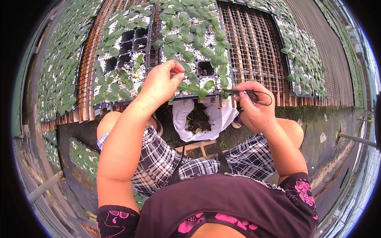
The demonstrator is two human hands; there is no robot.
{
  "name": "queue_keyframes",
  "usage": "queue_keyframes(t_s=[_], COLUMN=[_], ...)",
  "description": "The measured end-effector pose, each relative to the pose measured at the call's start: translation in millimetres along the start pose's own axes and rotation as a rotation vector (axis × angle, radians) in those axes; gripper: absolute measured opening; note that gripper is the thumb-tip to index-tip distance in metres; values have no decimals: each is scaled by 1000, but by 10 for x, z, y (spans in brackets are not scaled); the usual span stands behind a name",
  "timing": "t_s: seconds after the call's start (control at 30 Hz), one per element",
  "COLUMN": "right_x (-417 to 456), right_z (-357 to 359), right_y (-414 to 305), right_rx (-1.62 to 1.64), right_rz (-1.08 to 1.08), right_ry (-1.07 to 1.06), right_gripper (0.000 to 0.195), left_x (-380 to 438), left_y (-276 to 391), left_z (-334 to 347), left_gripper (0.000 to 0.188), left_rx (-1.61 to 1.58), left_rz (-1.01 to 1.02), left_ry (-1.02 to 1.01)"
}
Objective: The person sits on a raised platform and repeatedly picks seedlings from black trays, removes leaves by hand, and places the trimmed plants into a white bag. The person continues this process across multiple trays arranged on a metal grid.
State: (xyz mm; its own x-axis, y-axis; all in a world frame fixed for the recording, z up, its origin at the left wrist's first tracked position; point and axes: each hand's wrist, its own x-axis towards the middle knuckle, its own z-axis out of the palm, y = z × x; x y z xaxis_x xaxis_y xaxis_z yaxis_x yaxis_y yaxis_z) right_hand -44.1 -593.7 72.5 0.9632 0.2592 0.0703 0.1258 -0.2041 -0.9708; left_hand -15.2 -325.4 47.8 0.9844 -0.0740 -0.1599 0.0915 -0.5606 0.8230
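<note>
My right hand [257, 107] grips a small pair of dark scissors [253, 96] with a looped handle. Their narrow tip points left, over the near right corner of a black seedling tray [195, 96]. Broad-leaved green seedlings [193, 88] grow there in white granular medium. Above this tray's left side is my left hand [162, 80], thumb and forefinger brought close together beside a leaf. Whether anything is pinched between them cannot be made out. One cell [205, 68] of the tray shows as a dark hole between both hands.
A second seedling tray [119, 74] at the left has several dark, unfilled cells. Mesh-covered wooden slats [253, 50] form the bench. Below its front edge, a white bag [184, 135] with dark soil and leaf scraps stands between my legs. More trays [306, 65] lie right.
</note>
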Motion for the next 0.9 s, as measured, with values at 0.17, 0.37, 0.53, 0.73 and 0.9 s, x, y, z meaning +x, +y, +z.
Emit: queue_keyframes(t_s=[0.17, 0.37, 0.53, 0.73, 0.9], right_x=[710, 1014, 1125, 1354, 1380], right_z=[129, 372, 1033, 1781, 2145], right_y=[241, 59, -109, -116, -330], right_rx=[7, 56, 296, 289, 225], right_rz=[132, 39, 164, 113, 155], right_ry=[-33, 97, -170, -251, -421], right_gripper=[16, 10, 10, 8, 12], left_x=[-101, -310, -413, -478, -552], left_y=[80, 87, 109, 143, 179], left_z=[147, 210, 338, 408, 354], left_gripper=[19, 36, 37, 38, 33], left_rx=[110, 302, 493, 501, 518], left_rz=[171, 94, 50, 35, 4], left_ry=[-270, -558, -736, -855, -883])
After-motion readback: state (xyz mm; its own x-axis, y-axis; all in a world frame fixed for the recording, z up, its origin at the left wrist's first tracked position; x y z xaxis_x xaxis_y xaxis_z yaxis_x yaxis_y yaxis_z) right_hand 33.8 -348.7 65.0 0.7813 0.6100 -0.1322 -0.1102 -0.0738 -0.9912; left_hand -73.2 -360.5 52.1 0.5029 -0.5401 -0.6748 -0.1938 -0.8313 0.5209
